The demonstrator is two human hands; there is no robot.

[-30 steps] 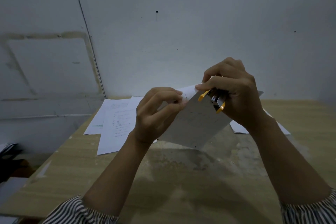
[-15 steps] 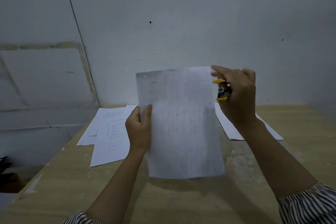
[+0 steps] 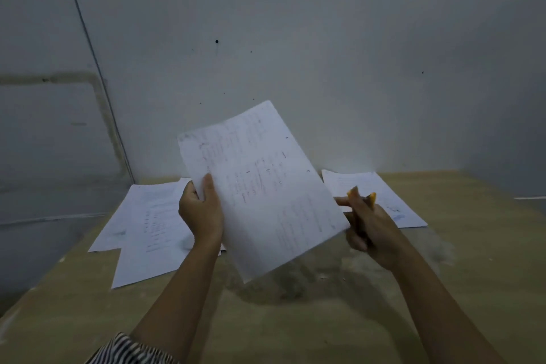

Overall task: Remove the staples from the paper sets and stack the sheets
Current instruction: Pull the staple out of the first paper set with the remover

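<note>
A white printed paper set (image 3: 263,186) is held up above the wooden table (image 3: 325,319), tilted with its top leaning left. My left hand (image 3: 202,211) pinches its left edge, thumb on the front. My right hand (image 3: 369,227) is off the paper at its lower right edge and grips a staple remover (image 3: 365,198) with orange handles. Loose sheets (image 3: 147,224) lie spread on the table to the left. Another pile of papers (image 3: 381,198) lies at the back right, behind my right hand.
A pale wall (image 3: 295,38) rises right behind the table. The table's left edge (image 3: 44,284) runs diagonally, with a drop beyond it. Bare wood with a worn grey patch (image 3: 310,281) lies under the held paper.
My right hand let go of the paper's top corner and dropped to the lower right with the staple remover. My left hand turned the paper to face me and tilted it left.
</note>
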